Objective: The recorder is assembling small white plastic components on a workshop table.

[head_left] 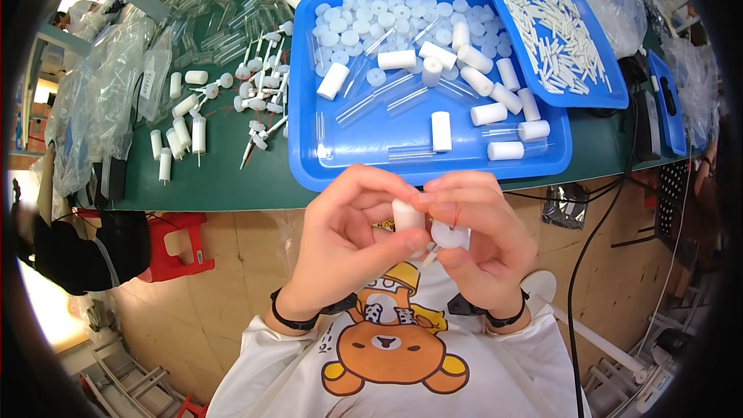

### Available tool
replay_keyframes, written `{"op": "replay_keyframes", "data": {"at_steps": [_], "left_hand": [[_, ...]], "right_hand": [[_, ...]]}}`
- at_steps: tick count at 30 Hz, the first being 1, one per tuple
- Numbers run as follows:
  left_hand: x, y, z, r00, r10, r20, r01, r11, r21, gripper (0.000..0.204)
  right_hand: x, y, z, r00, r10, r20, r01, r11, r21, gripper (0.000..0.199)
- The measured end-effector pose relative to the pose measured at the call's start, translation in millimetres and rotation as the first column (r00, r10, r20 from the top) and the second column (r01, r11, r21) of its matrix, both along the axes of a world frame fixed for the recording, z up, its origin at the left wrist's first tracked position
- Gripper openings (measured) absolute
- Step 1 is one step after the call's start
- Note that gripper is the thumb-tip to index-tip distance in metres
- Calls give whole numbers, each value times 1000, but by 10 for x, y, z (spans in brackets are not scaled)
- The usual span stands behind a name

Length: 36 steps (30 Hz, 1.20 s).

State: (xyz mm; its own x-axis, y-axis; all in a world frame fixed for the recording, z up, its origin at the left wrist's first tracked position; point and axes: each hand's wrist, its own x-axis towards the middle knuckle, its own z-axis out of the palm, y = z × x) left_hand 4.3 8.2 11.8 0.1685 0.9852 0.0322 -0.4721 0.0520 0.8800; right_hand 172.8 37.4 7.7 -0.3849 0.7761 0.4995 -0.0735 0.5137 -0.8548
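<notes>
My left hand (348, 217) is closed around a white cylinder (408, 217) in front of my chest, just off the table's near edge. Close beside it, my right hand (489, 240) pinches a round white cap (450, 235) with a thin red wire and a short white stem. Fingertips of both hands meet near the cylinder's top. Past my hands, the large blue tray (364, 143) holds loose white cylinders (441, 131), clear tubes and a pile of translucent discs (360, 27).
A smaller blue tray (615, 95) of thin white sticks overlaps the large one at right. Capped stems with red wires (267, 81) lie on the green table (255, 190), left of the trays. A red stool (174, 248) stands below left; a black cable (576, 279) hangs at right.
</notes>
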Motion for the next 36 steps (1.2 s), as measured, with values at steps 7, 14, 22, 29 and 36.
{"op": "replay_keyframes", "data": {"at_steps": [7, 14, 22, 29, 36], "left_hand": [[-7, -37, -9, 994, -50, 101, 72, 971, -227, 25], [77, -90, 97, 997, -57, 56, 71, 951, -301, 30], [95, -65, 41, 998, -57, -38, 51, 990, -129, 34], [40, -55, 50, 995, -81, 53, 90, 975, -203, 31], [93, -79, 23, 980, -22, -196, 6, 997, -81, 27]], "right_hand": [[4, -9, -23, 986, -119, 118, 109, 991, 84, 36], [-63, -40, -81, 988, -146, 43, 150, 983, -104, 34], [-64, -8, -100, 994, -38, -103, 3, 949, -314, 22], [-23, -44, -99, 952, 33, -306, -191, 843, -503, 20], [-26, -69, -176, 967, -60, -249, -74, 865, -496, 22]]}}
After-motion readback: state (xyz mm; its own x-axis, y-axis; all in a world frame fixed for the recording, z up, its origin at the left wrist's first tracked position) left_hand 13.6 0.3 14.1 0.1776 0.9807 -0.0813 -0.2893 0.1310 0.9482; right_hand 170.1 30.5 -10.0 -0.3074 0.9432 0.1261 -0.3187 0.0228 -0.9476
